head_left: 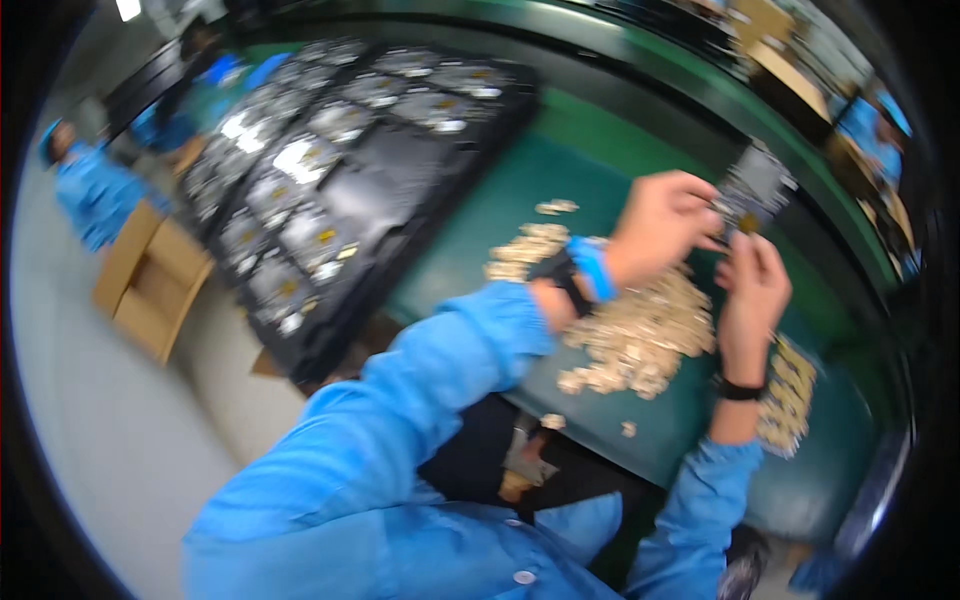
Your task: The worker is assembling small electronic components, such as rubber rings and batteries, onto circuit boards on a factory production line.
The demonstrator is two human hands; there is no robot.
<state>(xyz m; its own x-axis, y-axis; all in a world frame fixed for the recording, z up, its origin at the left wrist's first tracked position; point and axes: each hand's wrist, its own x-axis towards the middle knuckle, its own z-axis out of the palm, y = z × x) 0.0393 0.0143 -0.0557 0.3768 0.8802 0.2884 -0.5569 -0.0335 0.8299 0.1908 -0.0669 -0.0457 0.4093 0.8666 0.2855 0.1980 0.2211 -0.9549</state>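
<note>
At the far right of the bench I hold up a flat grey metal part (757,183) with an uneven edge and a small yellow-brown spot near its lower end. My left hand (662,222) pinches its left side, the fingers bent together. From below, my right hand (755,285) grips its lower end between thumb and fingers. Motion blur hides the part's finer details. Under and beside my left wrist lies a heap of small pale-gold pieces (650,335), loose on the green mat (590,165).
On the left a large black tray (385,175) holds several similar shiny parts in its pockets. A block of gold pieces in rows (788,395) lies right of my right wrist. A cardboard box (155,280) stands at the left, near a person in blue (100,190). Another person (880,135) is at far right.
</note>
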